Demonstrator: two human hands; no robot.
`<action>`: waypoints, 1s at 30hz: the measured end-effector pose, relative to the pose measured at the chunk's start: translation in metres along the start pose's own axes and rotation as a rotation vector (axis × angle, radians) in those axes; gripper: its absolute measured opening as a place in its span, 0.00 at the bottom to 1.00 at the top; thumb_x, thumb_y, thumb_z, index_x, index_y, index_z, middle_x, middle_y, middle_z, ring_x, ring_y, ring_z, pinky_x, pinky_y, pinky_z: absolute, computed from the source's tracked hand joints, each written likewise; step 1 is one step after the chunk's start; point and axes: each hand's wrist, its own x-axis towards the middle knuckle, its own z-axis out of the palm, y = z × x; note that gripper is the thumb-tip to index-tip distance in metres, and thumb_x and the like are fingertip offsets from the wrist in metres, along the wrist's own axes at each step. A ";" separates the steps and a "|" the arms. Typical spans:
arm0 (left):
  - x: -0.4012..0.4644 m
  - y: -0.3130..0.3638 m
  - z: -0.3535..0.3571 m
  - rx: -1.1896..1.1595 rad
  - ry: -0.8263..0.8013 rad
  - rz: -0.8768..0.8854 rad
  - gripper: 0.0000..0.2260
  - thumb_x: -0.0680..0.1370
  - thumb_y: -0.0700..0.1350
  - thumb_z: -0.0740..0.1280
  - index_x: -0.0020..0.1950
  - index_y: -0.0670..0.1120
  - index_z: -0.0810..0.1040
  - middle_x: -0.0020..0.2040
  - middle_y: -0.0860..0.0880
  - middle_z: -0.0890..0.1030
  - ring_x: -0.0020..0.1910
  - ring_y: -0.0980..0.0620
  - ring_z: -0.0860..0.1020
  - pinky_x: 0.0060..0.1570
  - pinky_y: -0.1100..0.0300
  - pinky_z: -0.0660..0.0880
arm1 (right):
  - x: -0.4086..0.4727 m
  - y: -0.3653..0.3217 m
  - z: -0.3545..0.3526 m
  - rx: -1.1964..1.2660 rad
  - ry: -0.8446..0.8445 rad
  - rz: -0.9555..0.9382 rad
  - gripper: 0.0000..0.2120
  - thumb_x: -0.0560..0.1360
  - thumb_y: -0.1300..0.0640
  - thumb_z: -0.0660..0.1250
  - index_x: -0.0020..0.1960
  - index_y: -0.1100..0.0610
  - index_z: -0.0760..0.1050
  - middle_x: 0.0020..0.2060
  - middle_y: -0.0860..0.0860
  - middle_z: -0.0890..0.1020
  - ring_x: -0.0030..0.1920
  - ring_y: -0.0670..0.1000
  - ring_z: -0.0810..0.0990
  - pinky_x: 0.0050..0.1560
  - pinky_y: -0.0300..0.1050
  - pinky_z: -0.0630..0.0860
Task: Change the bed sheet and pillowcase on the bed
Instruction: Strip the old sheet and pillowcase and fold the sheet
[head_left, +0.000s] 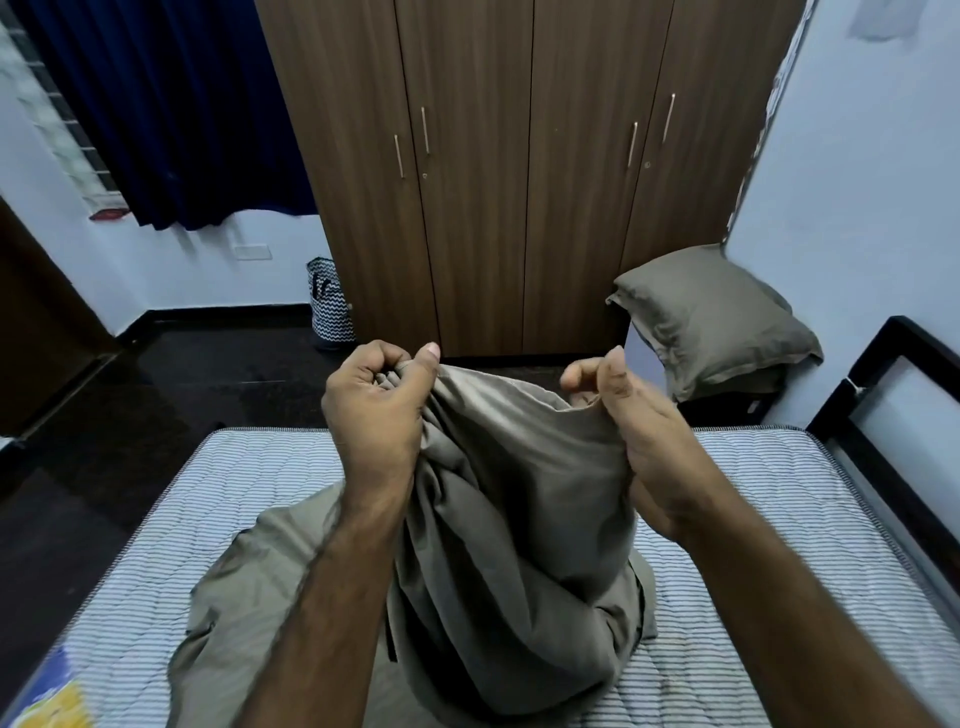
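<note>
Sheet bunched on mattress, raised at centre between left hand and right hand. Wardrobe behind, beyond the bed. Basket left of wardrobe, curtain farther left. Pillow right of wardrobe, behind the mattress.

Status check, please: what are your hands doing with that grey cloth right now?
Left hand and right hand gripping grey sheet, lifted off striped mattress. Nothing blocking.

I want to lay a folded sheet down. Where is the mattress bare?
Bare striped mattress lies right of the grey cloth, toward the black bed frame, and left of it, along the floor-side edge. The middle is crowded: both hands, left hand and right hand, grip the bunched cloth there.
</note>
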 end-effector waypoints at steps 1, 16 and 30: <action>-0.001 0.002 0.002 -0.007 -0.003 -0.003 0.16 0.73 0.47 0.78 0.32 0.47 0.73 0.29 0.55 0.70 0.30 0.56 0.67 0.36 0.59 0.67 | 0.000 0.000 0.000 -0.140 -0.042 -0.022 0.26 0.74 0.29 0.64 0.50 0.52 0.79 0.37 0.47 0.77 0.38 0.44 0.74 0.40 0.37 0.73; 0.005 0.016 0.012 -0.078 -0.018 0.056 0.17 0.74 0.47 0.78 0.33 0.42 0.73 0.31 0.52 0.72 0.32 0.54 0.68 0.35 0.55 0.69 | 0.019 -0.025 -0.017 -0.653 0.197 -0.300 0.21 0.74 0.35 0.69 0.42 0.53 0.85 0.35 0.52 0.85 0.40 0.50 0.82 0.41 0.51 0.78; -0.014 0.020 0.015 -0.140 -0.048 0.057 0.17 0.76 0.46 0.77 0.34 0.42 0.73 0.32 0.50 0.71 0.33 0.52 0.68 0.36 0.56 0.69 | 0.017 -0.011 -0.024 -0.368 0.219 -0.315 0.10 0.83 0.53 0.64 0.45 0.51 0.80 0.37 0.42 0.81 0.43 0.43 0.78 0.45 0.38 0.74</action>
